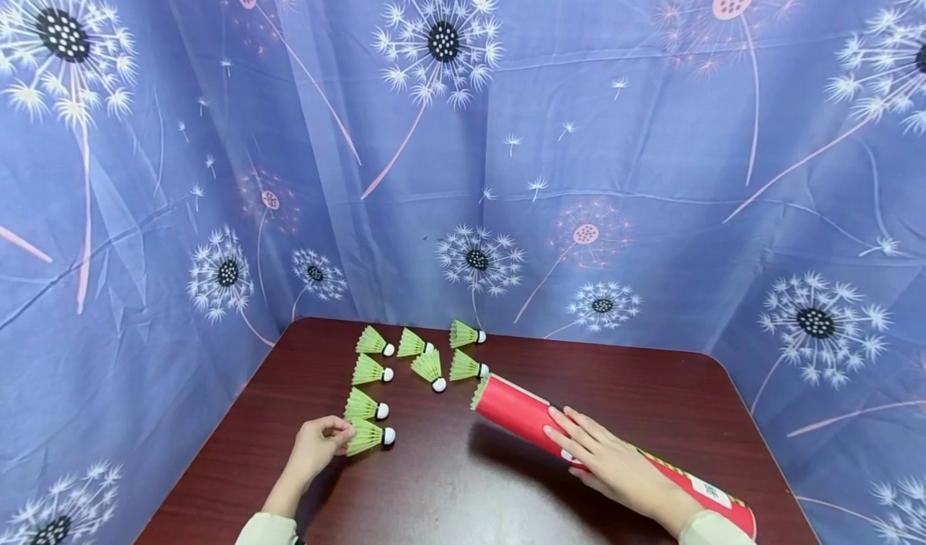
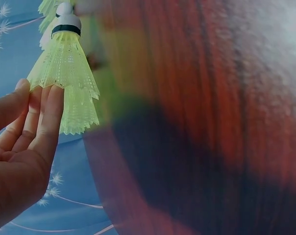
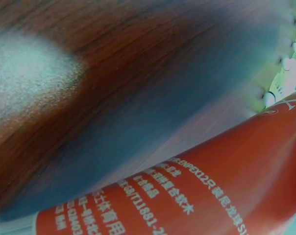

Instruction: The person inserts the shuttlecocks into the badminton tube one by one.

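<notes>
My left hand [image 1: 318, 446] pinches the skirt edge of a yellow-green shuttlecock [image 1: 366, 437], its white cork pointing right. In the left wrist view, thumb and fingertips hold the rim of this shuttlecock [image 2: 64, 63], and another skirt shows behind it. My right hand [image 1: 608, 465] grips a long red shuttlecock tube [image 1: 510, 407] from above, fingers laid across it. The tube slants, its left end higher over the table, with a yellow-green skirt [image 1: 479, 393] showing in that end. Printed white text covers the tube [image 3: 202, 186] in the right wrist view, where the hand is hidden.
Several more shuttlecocks lie on the dark wooden table [image 1: 434, 489]. One column [image 1: 367, 370] runs beyond the left hand; others [image 1: 428, 366] lie to its right, and two [image 1: 466, 365] sit near the tube's left end. A blue dandelion-patterned curtain [image 1: 550, 151] surrounds the table.
</notes>
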